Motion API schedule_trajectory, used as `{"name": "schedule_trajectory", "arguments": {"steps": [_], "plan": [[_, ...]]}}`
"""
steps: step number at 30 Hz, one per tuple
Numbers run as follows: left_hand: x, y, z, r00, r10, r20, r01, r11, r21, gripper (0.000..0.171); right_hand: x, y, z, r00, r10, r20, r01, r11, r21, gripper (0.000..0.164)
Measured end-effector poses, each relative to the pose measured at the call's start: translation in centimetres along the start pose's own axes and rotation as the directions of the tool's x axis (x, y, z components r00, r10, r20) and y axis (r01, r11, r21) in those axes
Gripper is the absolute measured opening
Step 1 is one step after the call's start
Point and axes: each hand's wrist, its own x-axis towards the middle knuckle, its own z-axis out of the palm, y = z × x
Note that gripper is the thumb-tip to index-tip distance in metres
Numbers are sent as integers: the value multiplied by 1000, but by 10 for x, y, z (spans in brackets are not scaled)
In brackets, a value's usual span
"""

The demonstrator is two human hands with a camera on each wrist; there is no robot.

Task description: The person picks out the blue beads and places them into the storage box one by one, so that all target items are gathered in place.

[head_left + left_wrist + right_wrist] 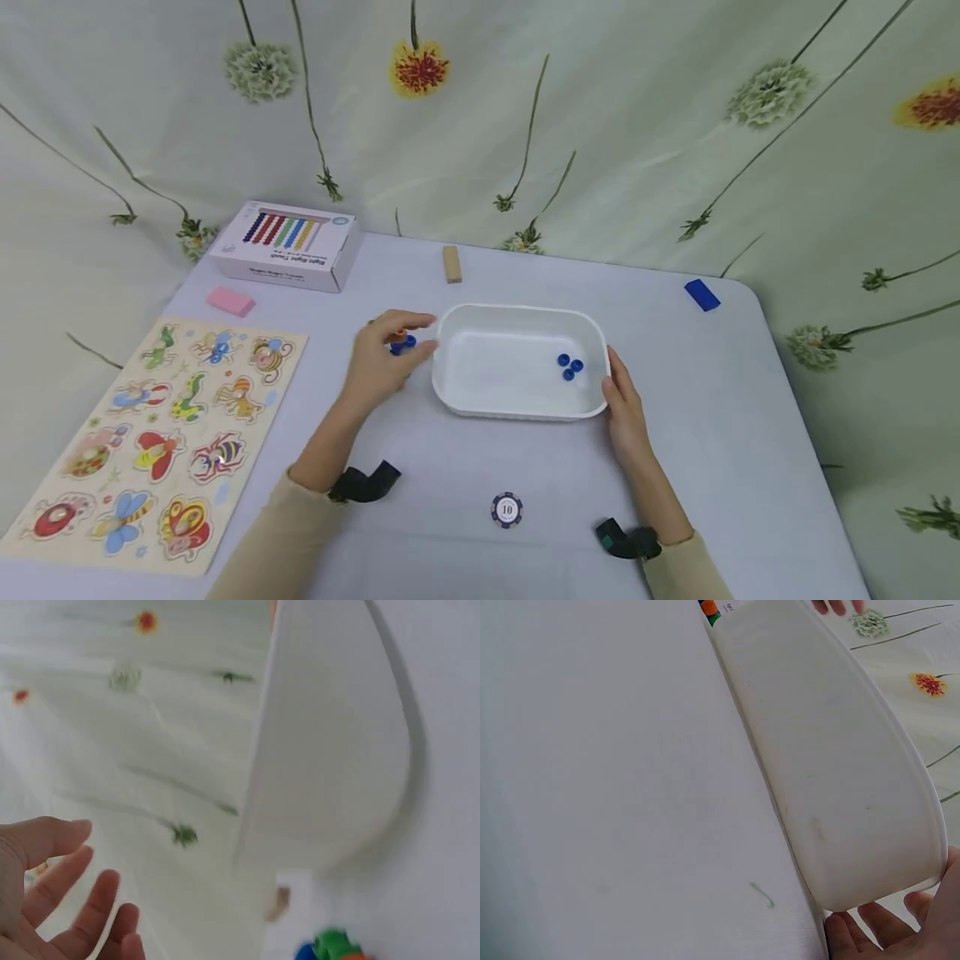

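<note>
Tray (pixel 495 362) is sitting mid-table (pixel 735 450), with three blue beads (pixel 577 365) lying towards its right end. Right hand (pixel 627 410) is gripping that end, fingers curling round it. Left hand (pixel 378 358) is hovering just beside the left rim, thumb and fingers parted, apparently holding nothing; other beads (pixel 409 341) are showing behind it. Holding well is probably depending on keeping the base level, since tilting is risking rolling beads.
</note>
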Motion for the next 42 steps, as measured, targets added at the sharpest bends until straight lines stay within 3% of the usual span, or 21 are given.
{"name": "schedule_trajectory", "arguments": {"steps": [3,6,13,17,22,31,35,39,42], "plan": [[-2,-39,-22,990,-63,-123,56,996,-63,31,0,0,-3,1000,5,-8,-5,1000,4,44],[-4,-70,-30,975,-136,-174,124,989,-82,31,0,-1,-4,1000,13,-19,-13,1000,-3,44],[-10,-110,-35,953,-274,-126,277,961,9,36,-1,-1,-3,1000,29,0,-29,999,-29,45],[-10,-119,-32,951,-293,-94,303,946,116,36,-3,0,-3,1000,24,-11,-25,999,-22,45],[-9,-118,-29,959,-276,-69,284,934,218,34,-5,1,-5,1000,23,-15,-23,999,-23,45],[-2,-110,-30,948,-318,-7,304,901,311,28,-4,-1,-4,999,33,-10,-33,999,-14,45],[3,-99,-35,940,-340,21,316,892,324,29,-3,-2,-2,999,35,-5,-35,999,5,45],[11,-73,-34,960,-278,-14,271,920,282,32,-2,-1,-2,1000,19,14,-19,1000,-2,45],[23,-43,-24,984,-178,-25,179,962,206,32,0,-1,-3,1000,0,22,0,1000,-5,46]]}}
